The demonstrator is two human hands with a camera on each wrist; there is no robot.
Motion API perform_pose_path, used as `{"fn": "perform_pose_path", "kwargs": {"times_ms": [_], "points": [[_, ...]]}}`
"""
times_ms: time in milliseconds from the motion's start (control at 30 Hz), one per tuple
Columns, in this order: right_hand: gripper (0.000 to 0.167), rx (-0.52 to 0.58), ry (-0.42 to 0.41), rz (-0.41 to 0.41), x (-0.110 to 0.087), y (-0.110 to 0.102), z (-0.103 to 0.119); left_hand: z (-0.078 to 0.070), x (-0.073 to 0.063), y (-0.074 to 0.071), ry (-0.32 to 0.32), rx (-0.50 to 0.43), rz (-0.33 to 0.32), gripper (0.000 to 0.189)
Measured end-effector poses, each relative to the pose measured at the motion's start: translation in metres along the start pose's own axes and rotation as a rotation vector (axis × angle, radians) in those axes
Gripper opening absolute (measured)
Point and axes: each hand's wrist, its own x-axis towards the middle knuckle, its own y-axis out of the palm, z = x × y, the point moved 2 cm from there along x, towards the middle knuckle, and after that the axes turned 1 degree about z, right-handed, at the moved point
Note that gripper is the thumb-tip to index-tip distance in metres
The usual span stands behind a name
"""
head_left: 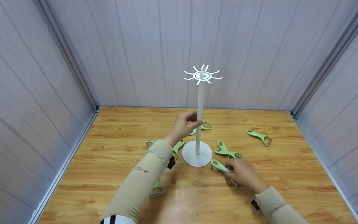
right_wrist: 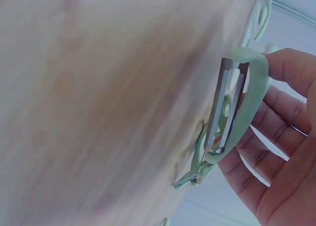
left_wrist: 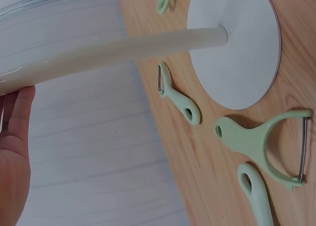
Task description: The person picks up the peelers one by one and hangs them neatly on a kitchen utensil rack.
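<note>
The right hand (head_left: 242, 174) pinches a light green peeler (head_left: 218, 165) by its blade end, thumb on one side of the frame and fingers on the other; this peeler is just right of the white stand (head_left: 199, 137), towards the front, its holed handle pointing at the stand. Whether it touches the wooden table (head_left: 291, 174) I cannot tell. The left hand (head_left: 182, 126) grips the stand's pole part way up, thumb in front, above the round base (head_left: 190, 160) and below the ring of hooks (head_left: 208, 75). Right of the stand, just behind the held peeler, two crossed peelers (head_left: 225, 152) overlap; a lone peeler (head_left: 258, 135) lies farther right and behind. Directly behind the stand is a rear peeler (head_left: 193, 132), partly covered. Just left of the base is a near-side peeler (head_left: 179, 145), and farther left and forward a half-hidden peeler (head_left: 158, 186) shows beside the left sleeve (head_left: 144, 174).
</note>
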Motion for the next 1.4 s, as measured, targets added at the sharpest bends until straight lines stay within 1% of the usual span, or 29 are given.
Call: {"fn": "perform_pose_path", "kwargs": {"times_ms": [133, 333, 500, 600, 733, 967, 1067, 1200, 1400], "points": [[0.010, 0.005, -0.022, -0.054, 0.001, -0.004, 0.002, -0.001, 0.001, -0.001, -0.008, -0.004, 0.015, 0.019], [0.012, 0.022, -0.062, -0.171, 0.001, -0.012, 0.006, -0.001, 0.004, -0.002, 0.012, -0.001, 0.038, 0.020], [0.015, 0.068, -0.085, -0.269, 0.002, -0.018, 0.009, 0.000, 0.006, -0.002, 0.011, -0.006, 0.036, 0.020], [0.016, 0.082, -0.119, -0.339, 0.003, -0.021, 0.012, 0.001, 0.006, -0.001, 0.002, -0.012, 0.030, 0.019], [0.018, 0.102, -0.139, -0.409, 0.004, -0.026, 0.016, 0.004, 0.006, -0.001, -0.002, -0.015, 0.028, 0.019], [0.017, 0.185, -0.133, -0.476, 0.008, -0.034, 0.023, 0.003, 0.007, -0.002, 0.006, -0.008, 0.057, 0.020], [0.016, 0.216, -0.144, -0.490, 0.010, -0.038, 0.026, 0.002, 0.007, -0.002, 0.013, -0.004, 0.061, 0.020], [0.017, 0.247, -0.152, -0.504, 0.013, -0.043, 0.029, 0.002, 0.006, -0.002, 0.003, -0.011, 0.060, 0.020], [0.015, 0.273, -0.174, -0.531, 0.018, -0.052, 0.036, 0.002, 0.005, -0.002, 0.007, -0.020, 0.062, 0.021]]}}
